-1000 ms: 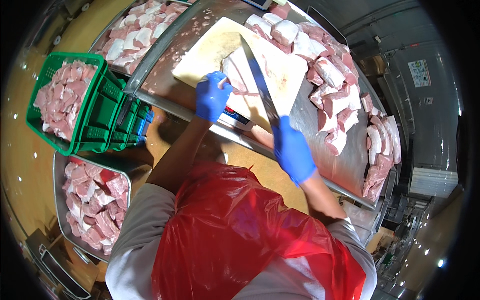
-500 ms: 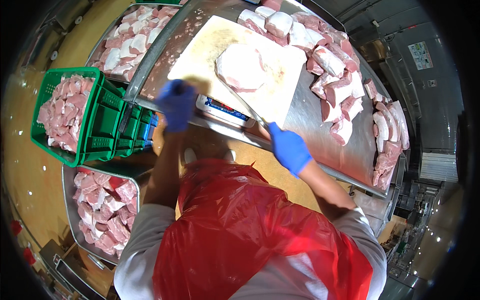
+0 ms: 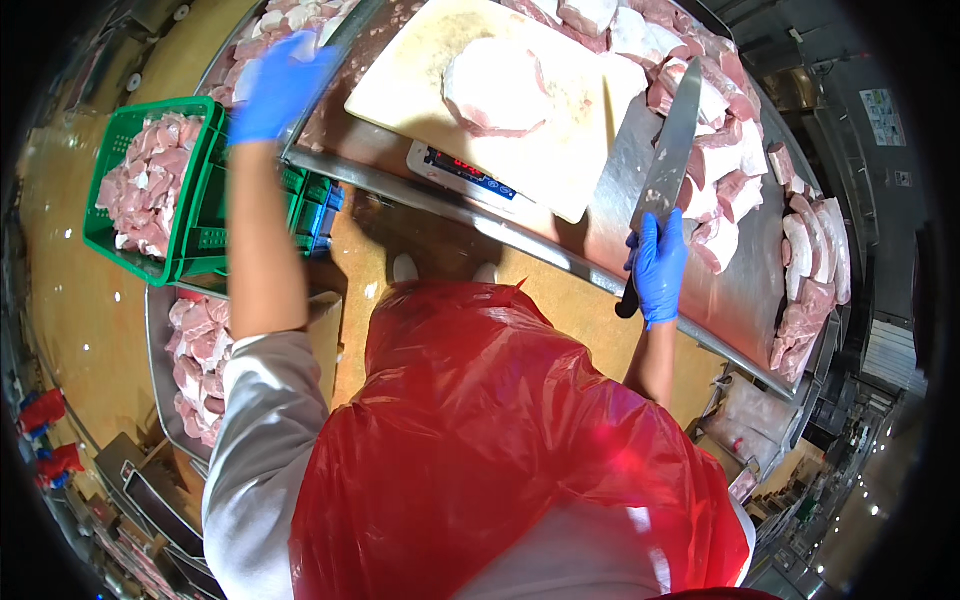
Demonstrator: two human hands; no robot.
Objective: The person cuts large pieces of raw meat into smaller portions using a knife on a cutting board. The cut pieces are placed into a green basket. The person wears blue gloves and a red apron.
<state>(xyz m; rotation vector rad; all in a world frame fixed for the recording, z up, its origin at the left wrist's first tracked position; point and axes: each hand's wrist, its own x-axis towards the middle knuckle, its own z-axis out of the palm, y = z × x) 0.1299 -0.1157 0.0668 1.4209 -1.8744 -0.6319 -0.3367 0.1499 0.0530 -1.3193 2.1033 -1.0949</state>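
A pale cutting board (image 3: 575, 150) lies on the steel bench (image 3: 715, 305), and 1 thick, rounded slab of pork (image 3: 498, 88) rests flat on it, toward its far side, touched by neither hand. The right hand (image 3: 660, 265), in a blue glove, is right of the board, with its fingers clamped on the handle of a long knife (image 3: 672, 150). The blade points away from the person, and the dark butt of the handle sticks out below the glove. The left hand (image 3: 280, 90), also gloved in blue, is left of the board and blurred; I cannot tell whether its fingers are apart or together, or hold anything. In view it overlaps a tray of pork pieces (image 3: 245, 48).

A digital scale (image 3: 465, 177) shows at the board's near edge, partly covered by it. Right of the board is a heap of pork chunks (image 3: 720, 160), and farther right lie pork strips (image 3: 815, 245). Left of the board, a green crate (image 3: 198, 195) holds smaller meat pieces (image 3: 150, 185). Nearer the person, left of the board, is a metal pan of pork (image 3: 158, 350).
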